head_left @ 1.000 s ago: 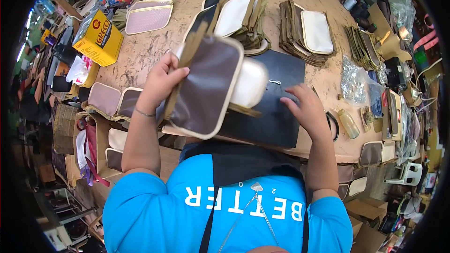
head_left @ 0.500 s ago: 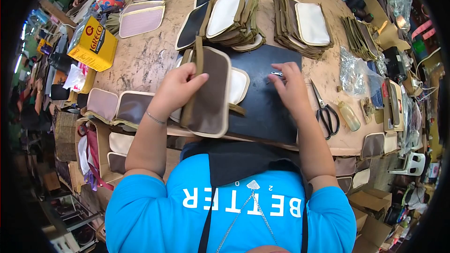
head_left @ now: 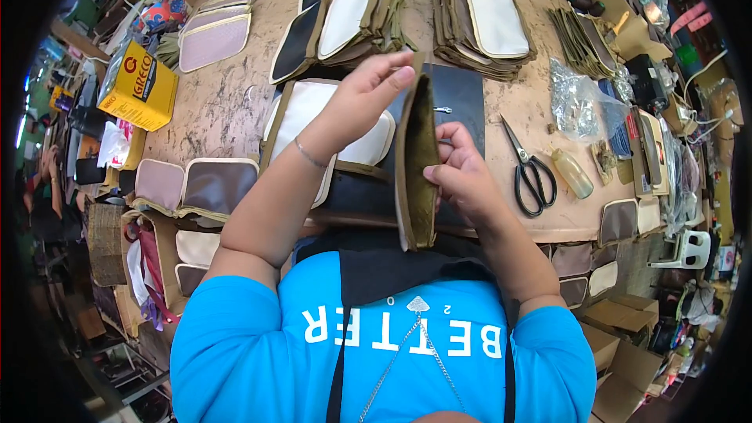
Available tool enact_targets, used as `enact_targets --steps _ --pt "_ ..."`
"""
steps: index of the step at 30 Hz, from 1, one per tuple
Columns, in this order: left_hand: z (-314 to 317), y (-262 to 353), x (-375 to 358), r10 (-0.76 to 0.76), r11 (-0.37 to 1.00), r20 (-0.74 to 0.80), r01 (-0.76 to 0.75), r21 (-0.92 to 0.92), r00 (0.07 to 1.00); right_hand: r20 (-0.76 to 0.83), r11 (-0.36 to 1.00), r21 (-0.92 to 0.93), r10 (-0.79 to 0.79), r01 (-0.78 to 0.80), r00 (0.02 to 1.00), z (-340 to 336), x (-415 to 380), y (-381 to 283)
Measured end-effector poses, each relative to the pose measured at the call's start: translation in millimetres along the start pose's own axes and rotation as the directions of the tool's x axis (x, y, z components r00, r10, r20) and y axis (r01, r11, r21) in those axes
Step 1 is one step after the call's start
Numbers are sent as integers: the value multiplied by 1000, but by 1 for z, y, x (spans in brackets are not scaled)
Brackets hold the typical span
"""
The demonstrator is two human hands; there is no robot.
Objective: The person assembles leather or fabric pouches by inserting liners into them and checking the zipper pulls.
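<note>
A brown pouch (head_left: 424, 164) stands on edge in front of me, its mouth parted and olive lining showing. My right hand (head_left: 466, 176) grips its right wall, thumb over the rim. At the far end of the pouch, my left hand (head_left: 364, 102) has its fingers stretched out, with the tips beside or touching it. A small silver metal piece (head_left: 443, 110) lies on the dark mat (head_left: 464, 90), just beyond my right hand. Under my left forearm are white-faced pouches (head_left: 308, 102) with olive edging.
Stacks of pouches (head_left: 497, 23) stand at the back. To the right lie black-handled scissors (head_left: 535, 184), a clear bottle (head_left: 573, 174) and crumpled plastic (head_left: 578, 102). A yellow box (head_left: 139, 84) stands at left, with more pouches (head_left: 221, 184) along the table's near edge.
The pouch has turned from showing its brown face to standing edge-on, mouth parted, farther right. My right hand has left the silver piece and taken hold of the pouch. My left hand moved to its far end.
</note>
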State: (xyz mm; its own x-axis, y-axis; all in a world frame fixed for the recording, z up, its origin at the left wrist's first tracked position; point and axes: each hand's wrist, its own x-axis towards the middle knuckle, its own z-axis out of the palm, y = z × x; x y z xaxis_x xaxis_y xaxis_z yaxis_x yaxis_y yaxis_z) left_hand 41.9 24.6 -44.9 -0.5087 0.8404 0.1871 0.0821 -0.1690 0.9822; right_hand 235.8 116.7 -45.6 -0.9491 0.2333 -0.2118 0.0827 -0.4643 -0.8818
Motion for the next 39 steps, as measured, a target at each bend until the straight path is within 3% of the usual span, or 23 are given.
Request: enact_targets --steps 2,3,6,8,9,10,11,12,15,18,21,23,24,25,30,33,36,39 --pt "8 1 0 -111 991 94 117 -67 989 61 999 6 46 -46 997 5 -1 1" --pt "8 -4 1 -127 992 108 127 0 986 97 999 -19 47 -45 994 3 0 6" --pt "18 -21 -3 -59 995 -80 52 -90 995 136 998 -26 66 -63 988 -9 6 11" --pt "23 -30 -7 -69 990 -155 48 -136 986 121 982 -174 -47 68 992 -35 20 8" --pt "27 -30 -8 -75 986 -188 44 -161 979 28 910 -372 -185 182 982 -51 32 9" --pt "29 -31 -10 -80 982 -222 38 -186 972 7 571 -779 -408 260 913 -66 43 5" --pt "29 -31 -12 -88 981 -225 45 -187 970 15 404 -887 -457 223 889 -79 52 2" --pt "28 -32 -12 -93 981 -226 50 -187 970 34 223 -960 -506 169 862 -89 60 0" --pt "24 -38 -10 -74 987 -253 35 -156 965 268 -44 -959 -460 280 847 -105 77 6" --pt "23 -43 -9 -41 993 -313 3 -121 949 267 -83 -963 -429 257 863 -101 76 3" --pt "28 -43 -7 90 995 -412 -96 7 907 72 321 -921 -413 219 908 -92 69 -1" --pt "31 -42 -5 179 984 -449 -149 102 875 -74 709 -688 -280 154 957 -89 66 -1" --pt "32 -41 -4 206 977 -454 -161 136 867 -123 852 -514 -191 102 974 -88 63 -2" --pt "32 -40 -3 234 970 -457 -173 172 858 -140 903 -422 -154 81 978 -87 61 -3" --pt "25 -22 -1 292 918 -275 -189 348 916 -114 1000 15 4 -2 993 -73 43 -22" --pt "20 -18 3 299 895 -195 -204 397 934 -53 987 -136 -95 87 994 -67 42 -27" --pt "17 -15 10 214 938 -174 -152 311 961 -33 846 -465 -311 260 950 -60 50 -35" --pt "20 -7 14 59 991 -178 -36 127 982 -2 857 -368 -388 360 922 -57 60 -44"
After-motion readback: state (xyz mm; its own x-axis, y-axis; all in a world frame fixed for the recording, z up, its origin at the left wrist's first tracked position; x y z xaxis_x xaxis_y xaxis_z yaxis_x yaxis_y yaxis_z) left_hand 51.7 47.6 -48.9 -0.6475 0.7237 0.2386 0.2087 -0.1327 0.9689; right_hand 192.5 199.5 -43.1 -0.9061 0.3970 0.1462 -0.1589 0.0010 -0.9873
